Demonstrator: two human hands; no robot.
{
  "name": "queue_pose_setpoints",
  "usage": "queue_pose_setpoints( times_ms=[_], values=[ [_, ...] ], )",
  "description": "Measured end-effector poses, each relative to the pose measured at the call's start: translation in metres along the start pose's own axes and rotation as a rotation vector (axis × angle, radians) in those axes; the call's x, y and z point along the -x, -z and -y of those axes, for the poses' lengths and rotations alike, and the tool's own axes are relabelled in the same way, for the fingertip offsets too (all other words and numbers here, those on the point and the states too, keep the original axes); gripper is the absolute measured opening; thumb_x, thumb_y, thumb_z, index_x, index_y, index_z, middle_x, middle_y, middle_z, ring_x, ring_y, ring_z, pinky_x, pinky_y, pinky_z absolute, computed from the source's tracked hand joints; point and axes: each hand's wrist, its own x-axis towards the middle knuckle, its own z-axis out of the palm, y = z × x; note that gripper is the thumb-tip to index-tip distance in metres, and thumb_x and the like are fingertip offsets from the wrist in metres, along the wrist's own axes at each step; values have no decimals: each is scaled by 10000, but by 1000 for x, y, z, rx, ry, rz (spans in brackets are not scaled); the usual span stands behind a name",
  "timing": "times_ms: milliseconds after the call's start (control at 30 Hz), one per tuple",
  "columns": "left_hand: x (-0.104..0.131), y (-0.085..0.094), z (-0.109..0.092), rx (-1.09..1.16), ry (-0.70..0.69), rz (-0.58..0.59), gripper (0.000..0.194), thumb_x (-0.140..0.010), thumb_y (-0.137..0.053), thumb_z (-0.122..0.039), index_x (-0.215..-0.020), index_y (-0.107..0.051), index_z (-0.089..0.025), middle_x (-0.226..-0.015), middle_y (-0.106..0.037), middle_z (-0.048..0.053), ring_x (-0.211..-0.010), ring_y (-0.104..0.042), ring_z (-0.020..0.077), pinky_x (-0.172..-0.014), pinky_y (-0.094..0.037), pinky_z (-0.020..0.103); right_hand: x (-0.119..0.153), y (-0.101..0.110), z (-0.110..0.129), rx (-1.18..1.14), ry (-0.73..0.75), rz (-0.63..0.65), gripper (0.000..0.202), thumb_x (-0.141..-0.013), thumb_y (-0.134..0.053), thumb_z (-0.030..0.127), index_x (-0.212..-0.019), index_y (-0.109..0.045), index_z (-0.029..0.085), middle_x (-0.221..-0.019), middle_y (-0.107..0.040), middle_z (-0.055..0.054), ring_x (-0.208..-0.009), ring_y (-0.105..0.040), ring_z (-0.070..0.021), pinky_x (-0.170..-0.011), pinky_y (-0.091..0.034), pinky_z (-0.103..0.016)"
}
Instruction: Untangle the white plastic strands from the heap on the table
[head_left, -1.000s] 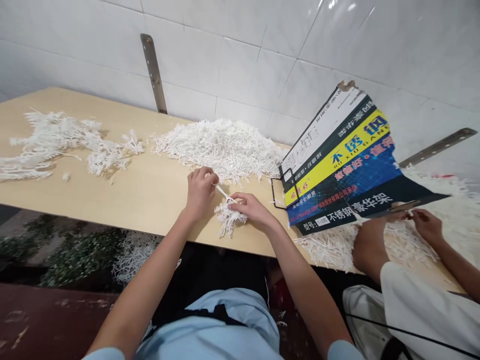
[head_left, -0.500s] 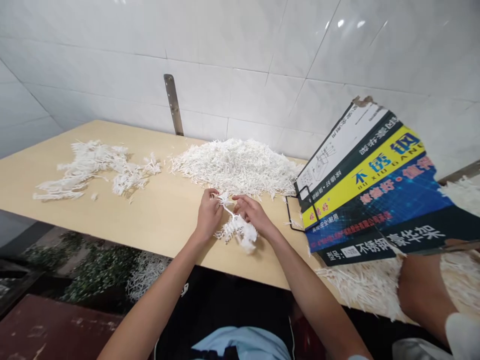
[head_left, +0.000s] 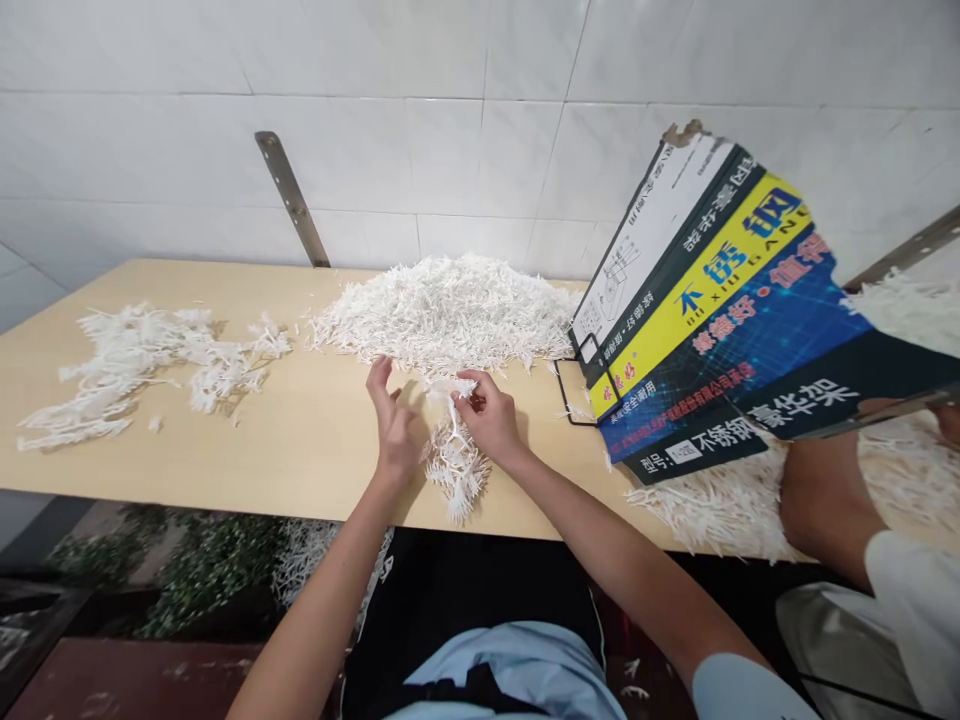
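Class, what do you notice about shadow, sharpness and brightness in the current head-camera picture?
Head view: a soft shadow lies on the table beside the left hand; head view: the cardboard's large lettering is readable, its smallest print isn't; head view: the greenery is dim, the tiled wall much brighter.

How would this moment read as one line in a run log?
Right hand: pinching white branched sprig | Left hand: open, beside sprig | Beyond: white pile | Right side: printed cardboard
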Motion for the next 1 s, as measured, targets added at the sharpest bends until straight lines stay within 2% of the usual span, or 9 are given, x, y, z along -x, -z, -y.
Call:
queue_pose_setpoints(
  times_ms=[33,100,200,300,433,600,700,833,1000],
  values=[
    [1,-1,-1,77,108,-43,394,-991,-429,-362,-1359,-536,-268,-1398,-558,119,-1281,-560,263,-1006,-511,408,-1,-1,-1,1,-10,-26,335,-912,-625,402,-1185,-665,212,-625,-522,51,-560,-510,-139,-598,-425,-258],
    [1,-4,-1,203,323,55,410,-1015,-373,-489,-997,-667,-204,-972,-682,104,-882,-656,219,-758,-542,331,-3,-3,-3,14,-16,-57,306,-904,-630,384,-1155,-655,210,-638,-547,45,-573,-540,-146,-603,-432,-261],
    [-2,-11,-2,231,499,342,533,-939,-518,-632,-670,-609,-181,-609,-561,31,-535,-492,144,-497,-386,262,-6,-5,-6,34,-14,-65,286,-901,-634,373,-1139,-644,214,-634,-575,40,-594,-588,-162,-606,-448,-265],
    [-5,-16,-3,161,453,325,435,-807,-748,-564,-673,-622,-170,-578,-532,-7,-518,-441,117,-469,-305,233,-6,-4,-8,-15,-35,-17,301,-926,-611,393,-1169,-649,220,-640,-619,27,-629,-651,-178,-598,-476,-263],
    [-3,-18,1,240,418,227,323,-810,-764,-481,-796,-681,-169,-696,-633,3,-625,-545,135,-553,-399,228,-3,-1,-8,-100,-70,63,327,-961,-571,429,-1195,-699,239,-803,-730,-16,-706,-699,-186,-650,-534,-283],
    [0,-16,7,444,550,106,378,-776,-793,-514,-900,-655,-185,-813,-675,20,-694,-652,165,-627,-518,276,-8,-3,-13,-210,-93,33,232,-861,-675,349,-1040,-727,211,-981,-760,-61,-871,-711,-205,-787,-570,-308],
    [-2,-16,8,520,638,172,456,-741,-812,-548,-945,-614,-191,-702,-622,-16,-538,-585,126,-517,-460,250,-13,-3,-17,-289,-136,68,178,-795,-712,301,-932,-693,189,-905,-736,-55,-853,-700,-193,-798,-565,-300],
    [-4,-17,8,460,597,234,402,-791,-767,-540,-876,-571,-199,-490,-447,-85,-422,-406,76,-441,-310,195,-13,-1,-17,-233,-110,121,210,-805,-696,289,-992,-690,195,-943,-734,-49,-893,-696,-189,-825,-548,-301],
    [-2,-20,4,317,525,227,368,-806,-757,-510,-779,-566,-197,-540,-441,-72,-446,-395,76,-429,-286,204,-10,4,-13,-50,4,142,215,-898,-652,421,-902,-700,211,-856,-711,-20,-819,-661,-183,-751,-508,-276]
  ],
)
